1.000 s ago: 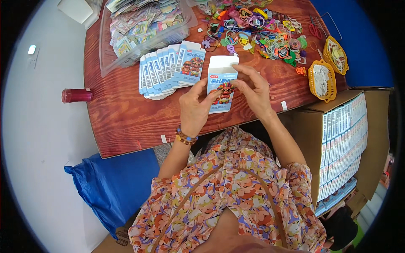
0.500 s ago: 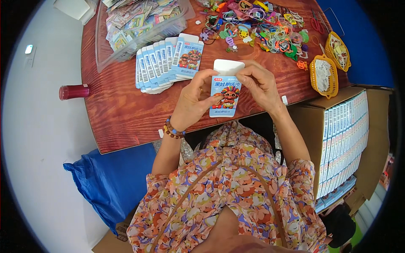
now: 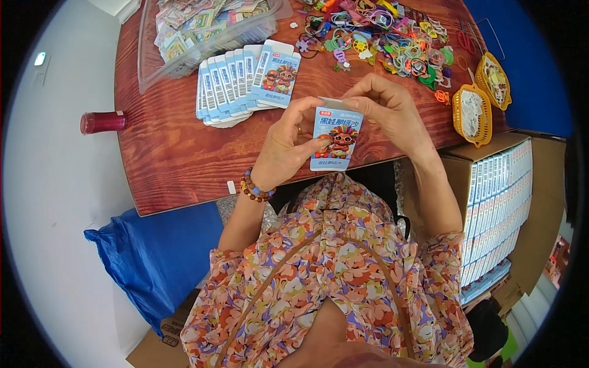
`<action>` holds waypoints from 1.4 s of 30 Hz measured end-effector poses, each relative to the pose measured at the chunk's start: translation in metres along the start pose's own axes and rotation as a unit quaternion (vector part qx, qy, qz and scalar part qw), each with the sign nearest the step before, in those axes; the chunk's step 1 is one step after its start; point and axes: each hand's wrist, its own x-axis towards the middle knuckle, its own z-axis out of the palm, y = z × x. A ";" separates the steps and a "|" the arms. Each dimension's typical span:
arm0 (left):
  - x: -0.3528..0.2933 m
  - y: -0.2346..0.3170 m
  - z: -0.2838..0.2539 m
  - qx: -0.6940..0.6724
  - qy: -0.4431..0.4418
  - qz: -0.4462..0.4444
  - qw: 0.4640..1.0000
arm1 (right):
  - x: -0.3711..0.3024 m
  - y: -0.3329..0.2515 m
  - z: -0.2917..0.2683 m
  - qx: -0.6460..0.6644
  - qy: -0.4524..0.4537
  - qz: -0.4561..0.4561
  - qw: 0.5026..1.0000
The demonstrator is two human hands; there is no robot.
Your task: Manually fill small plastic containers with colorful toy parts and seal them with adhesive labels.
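A small light-blue carton (image 3: 334, 140) with a cartoon figure on its front is upright between my hands at the table's near edge. My left hand (image 3: 289, 138) grips it by the left side, thumb across the front. At the top right corner, the thumb and fingers of my right hand (image 3: 385, 113) pinch the top flap (image 3: 334, 103), which is folded down nearly level. Beyond my left hand lies a fanned stack of flat cartons (image 3: 230, 83) of the same kind, the top one (image 3: 278, 75) face up. What is inside the held carton is hidden.
A clear plastic bin (image 3: 208, 46) of packets stands at the far left. Colourful hair ties and trinkets (image 3: 392, 46) are heaped at the back. Yellow baskets (image 3: 472, 116), red-handled scissors (image 3: 466, 43) and a large box of packed cartons (image 3: 497, 208) are at right; a red jar (image 3: 103, 122) is at left.
The top flap, standing up before, is now bent down over the carton's opening under my right fingers. The carton has shifted slightly right.
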 end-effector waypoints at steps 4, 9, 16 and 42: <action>-0.002 -0.002 0.002 -0.015 -0.002 0.001 1.000 | 0.003 -0.004 -0.003 -0.027 -0.003 0.011 1.000; -0.003 -0.004 0.004 -0.015 0.005 -0.004 1.000 | 0.002 -0.002 -0.002 -0.085 -0.005 0.011 0.996; -0.005 -0.013 0.006 -0.033 0.033 -0.017 0.999 | -0.002 0.001 0.000 -0.189 -0.009 -0.033 0.981; 0.002 -0.032 0.000 -0.042 0.012 -0.023 0.999 | -0.003 0.035 0.005 -0.207 -0.025 -0.140 0.968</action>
